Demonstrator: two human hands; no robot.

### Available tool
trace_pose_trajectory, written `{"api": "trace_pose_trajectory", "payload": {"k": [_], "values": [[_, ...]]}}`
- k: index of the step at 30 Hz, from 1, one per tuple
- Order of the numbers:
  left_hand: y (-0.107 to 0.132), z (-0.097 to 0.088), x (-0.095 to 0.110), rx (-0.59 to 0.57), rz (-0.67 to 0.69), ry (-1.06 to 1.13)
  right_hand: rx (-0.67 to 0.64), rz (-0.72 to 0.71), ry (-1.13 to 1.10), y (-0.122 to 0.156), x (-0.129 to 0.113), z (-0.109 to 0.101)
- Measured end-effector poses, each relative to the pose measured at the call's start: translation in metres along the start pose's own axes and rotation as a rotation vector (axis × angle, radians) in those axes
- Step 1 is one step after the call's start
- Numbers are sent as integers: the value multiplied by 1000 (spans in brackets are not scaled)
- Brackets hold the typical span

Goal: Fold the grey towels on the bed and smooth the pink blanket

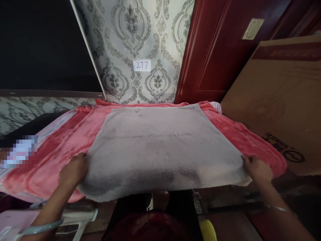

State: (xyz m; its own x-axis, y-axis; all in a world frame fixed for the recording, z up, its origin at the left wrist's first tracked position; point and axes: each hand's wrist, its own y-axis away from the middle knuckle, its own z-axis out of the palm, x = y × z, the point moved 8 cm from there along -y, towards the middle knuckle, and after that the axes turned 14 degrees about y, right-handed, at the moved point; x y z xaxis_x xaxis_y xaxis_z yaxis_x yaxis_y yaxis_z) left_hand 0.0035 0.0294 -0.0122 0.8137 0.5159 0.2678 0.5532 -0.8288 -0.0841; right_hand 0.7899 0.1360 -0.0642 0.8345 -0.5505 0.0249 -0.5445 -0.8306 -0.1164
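A grey towel point(160, 147) lies spread flat over a pink blanket point(62, 150) on a raised surface in front of me. My left hand point(74, 170) is closed on the towel's near left corner. My right hand point(257, 169) pinches the near right corner. The near edge of the towel hangs a little over the front of the surface between my hands. A bangle sits on each wrist.
A patterned wallpaper wall point(140, 40) with a small "277" label point(142, 65) stands behind. A dark red door point(220, 50) is at the back right, a large cardboard box point(283, 100) leans at the right. A dark screen point(42, 43) fills the upper left.
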Motion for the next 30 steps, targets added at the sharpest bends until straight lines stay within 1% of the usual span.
{"api": "trace_pose_trajectory", "payload": {"k": [1, 2, 3, 4, 5, 6, 8, 9, 10, 11, 12, 14, 16, 19, 22, 24, 26, 30], "values": [[-1, -2, 8, 27, 44, -42, 82, -37, 20, 2, -8, -8], [-3, -3, 19, 49, 102, -75, 180, -94, 23, 4, -21, -18], [-4, -1, 35, 60, 180, -87, 281, -173, 6, 8, -40, -28], [-5, 2, 55, 71, 284, -74, 367, -271, -29, 13, -64, -37], [-6, 8, 75, 57, 377, -35, 426, -378, -74, 20, -91, -43], [-7, 18, 96, 9, 477, -1, 461, -485, -117, 28, -122, -47], [-10, 41, 130, -83, 606, 50, 473, -675, -162, 47, -183, -46], [-13, 53, 141, -133, 640, 55, 452, -748, -156, 58, -210, -42], [-16, 65, 149, -188, 666, 52, 415, -809, -136, 67, -233, -34], [-20, 75, 152, -234, 678, 46, 367, -859, -108, 76, -251, -24], [-24, 82, 151, -268, 687, 44, 316, -900, -78, 82, -265, -12], [-36, 89, 142, -297, 702, 49, 235, -951, -34, 89, -277, 11], [-55, 86, 126, -272, 688, 56, 209, -959, -24, 88, -277, 27], [-98, 76, 99, -220, 603, 50, 227, -953, -49, 83, -271, 37], [-147, 74, 85, -252, 497, 49, 257, -958, -80, 81, -269, 40], [-177, 76, 84, -274, 435, 44, 276, -967, -98, 80, -268, 42], [-202, 79, 91, -273, 408, 35, 297, -975, -110, 80, -267, 45], [-238, 85, 110, -262, 410, 31, 342, -992, -123, 78, -262, 50]]}}
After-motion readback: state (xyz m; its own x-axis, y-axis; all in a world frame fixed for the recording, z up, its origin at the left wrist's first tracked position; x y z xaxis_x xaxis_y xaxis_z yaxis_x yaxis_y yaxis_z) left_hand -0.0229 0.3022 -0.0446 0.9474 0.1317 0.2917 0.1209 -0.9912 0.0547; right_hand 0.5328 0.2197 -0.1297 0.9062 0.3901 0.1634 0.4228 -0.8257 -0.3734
